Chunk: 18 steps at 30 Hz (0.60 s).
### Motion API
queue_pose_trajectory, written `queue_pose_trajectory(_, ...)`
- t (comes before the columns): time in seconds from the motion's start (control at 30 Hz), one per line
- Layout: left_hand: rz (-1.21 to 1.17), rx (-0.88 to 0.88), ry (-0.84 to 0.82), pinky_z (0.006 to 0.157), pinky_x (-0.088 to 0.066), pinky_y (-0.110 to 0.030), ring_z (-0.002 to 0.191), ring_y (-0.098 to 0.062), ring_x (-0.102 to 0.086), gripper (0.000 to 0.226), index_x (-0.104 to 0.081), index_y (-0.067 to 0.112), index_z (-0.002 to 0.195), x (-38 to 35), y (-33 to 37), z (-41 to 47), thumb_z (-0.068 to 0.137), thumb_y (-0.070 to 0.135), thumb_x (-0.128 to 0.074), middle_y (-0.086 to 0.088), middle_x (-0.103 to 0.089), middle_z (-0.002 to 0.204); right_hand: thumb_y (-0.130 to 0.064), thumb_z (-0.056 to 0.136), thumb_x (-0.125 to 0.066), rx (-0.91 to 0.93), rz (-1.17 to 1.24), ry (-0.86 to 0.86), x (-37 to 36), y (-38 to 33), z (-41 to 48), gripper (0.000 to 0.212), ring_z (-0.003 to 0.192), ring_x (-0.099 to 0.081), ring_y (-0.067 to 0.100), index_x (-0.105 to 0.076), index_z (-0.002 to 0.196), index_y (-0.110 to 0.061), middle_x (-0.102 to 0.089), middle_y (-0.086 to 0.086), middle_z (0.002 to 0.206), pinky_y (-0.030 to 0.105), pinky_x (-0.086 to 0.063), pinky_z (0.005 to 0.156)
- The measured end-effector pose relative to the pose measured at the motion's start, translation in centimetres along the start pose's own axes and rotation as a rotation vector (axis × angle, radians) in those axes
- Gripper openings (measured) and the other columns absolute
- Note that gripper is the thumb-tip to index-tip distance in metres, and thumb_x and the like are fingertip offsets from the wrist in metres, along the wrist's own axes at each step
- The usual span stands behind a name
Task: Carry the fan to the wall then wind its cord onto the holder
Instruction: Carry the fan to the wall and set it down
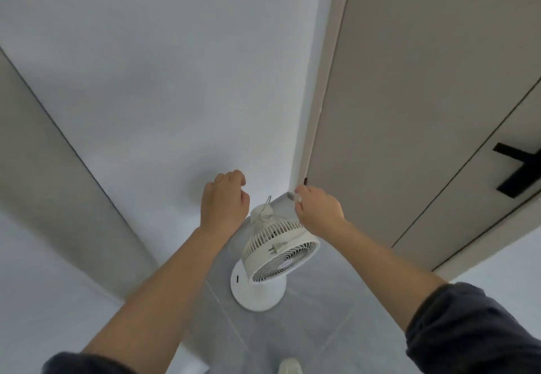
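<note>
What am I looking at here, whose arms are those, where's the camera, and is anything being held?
There is one picture, taken by a wide-angle camera worn on a person's head, looking forward and down. That is why the walls lean and the arms stretch. No machine is involved: the two bare arms are the wearer's own. A white fan stands on the grey tiled floor, close to the wall, beside a door. Its cord seems bundled at the back, and the plug rests against the grille. The left hand hovers above the fan, fingers curled, holding nothing visible. The right hand reaches toward the wall corner; its fingertips seem to pinch something small and pale, too blurred to name. A shoe shows at the bottom edge.
</note>
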<state>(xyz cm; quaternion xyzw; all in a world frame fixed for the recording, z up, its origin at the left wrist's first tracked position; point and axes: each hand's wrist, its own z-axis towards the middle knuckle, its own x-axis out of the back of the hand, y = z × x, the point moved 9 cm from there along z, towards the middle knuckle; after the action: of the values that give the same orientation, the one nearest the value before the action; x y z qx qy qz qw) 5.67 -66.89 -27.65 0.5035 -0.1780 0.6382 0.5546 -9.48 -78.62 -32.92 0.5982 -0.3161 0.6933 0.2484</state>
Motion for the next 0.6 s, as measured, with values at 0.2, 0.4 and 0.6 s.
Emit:
queue_pose_trajectory(0.2,0.041,0.142,-0.109,0.076,-0.042,-0.034,0.079,-0.024,-0.055,0.011,-0.059,0.011,0.091,-7.7,-2.4,3.7,0.084,0.006,-0.052,-0.002,-0.063,0.085,-0.025,0.096,-0.037,-0.03,0.08,-0.297,-8.4,3.3,8.4,0.031,0.099,-0.06,0.027,-0.047,0.125,-0.018,-0.061,0.007,0.119,0.034,-0.044,0.07)
queue_pose_trajectory(0.4,0.066,0.265,-0.232,0.078,-0.044,-0.035,0.079,-0.022,-0.053,0.008,-0.055,0.014,0.09,-15.7,-4.3,5.6,0.087,0.01,-0.049,0.0,-0.06,0.084,-0.025,0.097,-0.036,0.019,0.09,-0.613,-17.4,5.4,13.0,0.035,0.109,-0.054,0.025,-0.044,0.131,-0.021,-0.054,0.005,0.129,0.034,-0.043,0.082)
queue_pose_trajectory(0.6,0.044,0.368,-0.356,0.075,-0.042,-0.033,0.083,-0.021,-0.055,0.011,-0.055,0.019,0.088,-23.4,-6.8,4.3,0.09,0.013,-0.047,0.002,-0.062,0.089,-0.016,0.092,-0.045,-0.02,0.213,-0.788,-25.3,6.3,14.3,0.037,0.108,-0.055,0.025,-0.049,0.129,-0.02,-0.056,0.006,0.127,0.032,-0.047,0.084)
